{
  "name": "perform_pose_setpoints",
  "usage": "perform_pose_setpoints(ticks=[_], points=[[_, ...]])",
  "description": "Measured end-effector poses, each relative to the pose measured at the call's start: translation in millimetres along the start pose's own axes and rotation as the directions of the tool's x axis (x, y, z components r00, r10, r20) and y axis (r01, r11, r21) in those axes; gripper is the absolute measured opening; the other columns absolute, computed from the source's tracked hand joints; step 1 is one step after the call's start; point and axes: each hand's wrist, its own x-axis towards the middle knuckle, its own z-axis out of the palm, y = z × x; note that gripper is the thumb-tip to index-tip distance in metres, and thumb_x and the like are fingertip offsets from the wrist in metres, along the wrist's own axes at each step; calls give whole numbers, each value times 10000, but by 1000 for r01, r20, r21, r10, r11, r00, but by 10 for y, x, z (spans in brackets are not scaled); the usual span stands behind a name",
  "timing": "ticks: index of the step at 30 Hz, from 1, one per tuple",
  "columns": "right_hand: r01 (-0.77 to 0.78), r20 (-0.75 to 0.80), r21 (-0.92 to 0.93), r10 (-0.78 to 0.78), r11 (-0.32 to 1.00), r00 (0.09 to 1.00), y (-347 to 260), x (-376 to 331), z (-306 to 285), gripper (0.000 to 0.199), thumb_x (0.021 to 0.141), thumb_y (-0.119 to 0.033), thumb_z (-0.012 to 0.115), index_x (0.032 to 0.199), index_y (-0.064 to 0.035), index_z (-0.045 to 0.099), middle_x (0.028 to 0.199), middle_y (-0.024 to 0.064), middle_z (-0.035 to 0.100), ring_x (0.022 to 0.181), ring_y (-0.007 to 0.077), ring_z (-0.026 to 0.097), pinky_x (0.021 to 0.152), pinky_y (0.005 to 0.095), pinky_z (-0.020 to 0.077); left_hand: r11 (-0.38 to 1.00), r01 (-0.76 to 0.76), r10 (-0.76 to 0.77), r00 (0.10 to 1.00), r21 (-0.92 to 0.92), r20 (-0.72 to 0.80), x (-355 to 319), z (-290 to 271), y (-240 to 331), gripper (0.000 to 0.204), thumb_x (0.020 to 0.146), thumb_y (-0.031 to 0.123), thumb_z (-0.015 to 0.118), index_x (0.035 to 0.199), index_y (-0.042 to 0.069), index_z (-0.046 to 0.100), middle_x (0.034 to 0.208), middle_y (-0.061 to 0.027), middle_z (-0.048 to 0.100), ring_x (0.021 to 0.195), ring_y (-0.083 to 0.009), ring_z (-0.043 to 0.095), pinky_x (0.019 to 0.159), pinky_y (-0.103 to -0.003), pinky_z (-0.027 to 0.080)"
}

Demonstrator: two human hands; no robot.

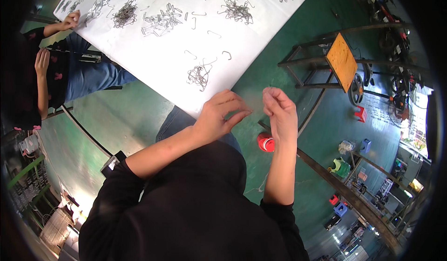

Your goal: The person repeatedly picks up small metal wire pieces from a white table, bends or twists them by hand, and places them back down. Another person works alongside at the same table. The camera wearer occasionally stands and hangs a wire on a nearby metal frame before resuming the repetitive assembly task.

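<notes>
My left hand (222, 113) is raised just off the near corner of the white table (153, 70), its thumb and forefinger drawn together at the tips. To its right, over the green floor, my right hand (281, 114) is closed in a pinch, fingers curled. What either hand holds, if anything, is too small to make out. Closest to my hands on the table lies a loose pile of thin wire hooks (199, 77). A single dark hook (226, 55) and a few other bent wires (214, 33) lie around that pile.
Farther along the table are another hook pile (236, 10), a heap of narrow metal pieces (163, 20) and a dark wire pile (125, 14). A co-worker's hand (70, 20) rests at the left edge. A metal-framed stool (342, 61) and a red container (266, 142) stand right.
</notes>
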Motion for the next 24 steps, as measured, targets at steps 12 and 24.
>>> perform_pose_setpoints(ticks=[12, 24], points=[[270, -156, 32, -262, 962, 953, 218, -411, 186, 56, 884, -15, 631, 936, 4, 635, 1096, 31, 545, 950, 107, 482, 836, 247, 385, 1000, 18, -17, 999, 4, -33, 65, 82, 112, 187, 707, -20, 743, 877, 47, 703, 862, -64, 660, 815, -235, 616, 701, -331, 508], [569, -280, -366, -670, 736, 687, 466, -347, 416, 191, 806, 109, 632, 944, -15, 587, 1110, 96, 463, 988, 204, 498, 835, 310, 458, 986, 40, -3, 975, 160, -222, 500, -367, -615, 100, 804, 57, 671, 901, 35, 681, 959, -117, 665, 900, -301, 609, 799, -375, 498]])
